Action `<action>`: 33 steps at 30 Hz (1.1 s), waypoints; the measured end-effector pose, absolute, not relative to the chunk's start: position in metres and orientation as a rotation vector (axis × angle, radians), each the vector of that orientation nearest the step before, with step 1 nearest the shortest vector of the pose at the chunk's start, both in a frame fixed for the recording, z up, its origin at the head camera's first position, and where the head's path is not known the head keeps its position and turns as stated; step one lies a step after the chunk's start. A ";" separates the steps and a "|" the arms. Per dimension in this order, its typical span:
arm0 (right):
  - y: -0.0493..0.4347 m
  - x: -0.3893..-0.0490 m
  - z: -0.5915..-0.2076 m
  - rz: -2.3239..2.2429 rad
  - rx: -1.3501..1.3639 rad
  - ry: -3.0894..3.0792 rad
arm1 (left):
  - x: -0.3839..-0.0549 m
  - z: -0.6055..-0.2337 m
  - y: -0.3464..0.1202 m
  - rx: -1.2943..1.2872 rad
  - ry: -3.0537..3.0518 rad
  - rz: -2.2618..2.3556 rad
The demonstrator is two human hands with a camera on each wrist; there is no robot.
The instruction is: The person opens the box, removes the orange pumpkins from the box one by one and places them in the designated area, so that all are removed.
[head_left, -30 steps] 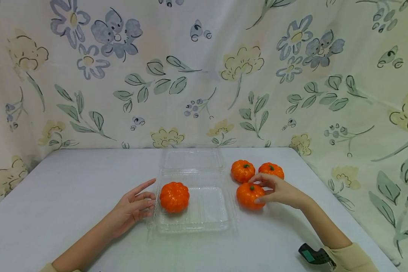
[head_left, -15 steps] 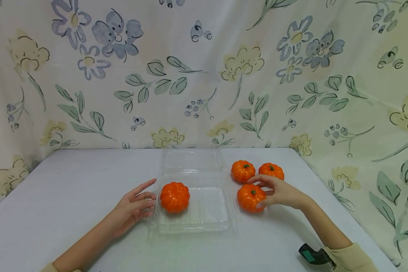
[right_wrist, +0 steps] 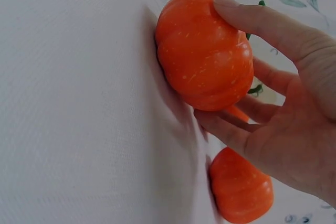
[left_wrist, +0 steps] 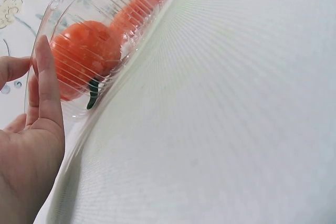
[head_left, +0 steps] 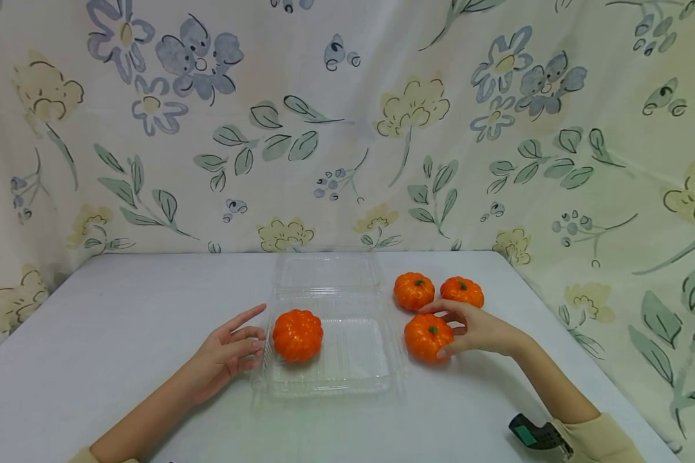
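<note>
Left hand (head_left: 228, 354) relaxed, fingers straight against clear container (head_left: 331, 388). Right hand (head_left: 481, 331) grips front pumpkin (head_left: 427, 339) just right of it, probably on the table (head_left: 469, 411), underside hidden. Glossy skin could slip; stray fingers could knock the two rear pumpkins (head_left: 414, 291).

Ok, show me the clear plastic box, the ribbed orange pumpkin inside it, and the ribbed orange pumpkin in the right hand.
Clear plastic box (head_left: 356, 352): head view, bare floor.
Boxed orange pumpkin (head_left: 298, 336): head view, middle of ribbed body.
Gripped orange pumpkin (right_wrist: 202, 53): right wrist view, middle of side.
</note>
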State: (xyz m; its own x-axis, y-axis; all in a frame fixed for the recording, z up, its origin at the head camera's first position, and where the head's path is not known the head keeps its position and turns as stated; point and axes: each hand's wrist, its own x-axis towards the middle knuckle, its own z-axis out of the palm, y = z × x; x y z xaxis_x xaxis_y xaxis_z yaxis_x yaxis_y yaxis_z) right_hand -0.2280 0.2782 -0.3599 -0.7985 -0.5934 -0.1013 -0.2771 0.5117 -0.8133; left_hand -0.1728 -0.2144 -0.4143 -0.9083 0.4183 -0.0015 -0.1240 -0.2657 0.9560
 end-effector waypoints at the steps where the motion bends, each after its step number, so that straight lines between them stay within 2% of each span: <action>1: 0.278 -0.228 -0.360 -1.189 -0.722 2.387 | -0.173 -0.414 -0.214 0.357 1.650 2.227; 20: 0.285 -0.226 -0.347 -1.170 -0.750 2.384 | -0.172 -0.412 -0.214 0.345 1.681 2.213; 33: 0.291 -0.219 -0.330 -1.185 -0.752 2.494 | -0.173 -0.415 -0.215 0.439 1.620 2.238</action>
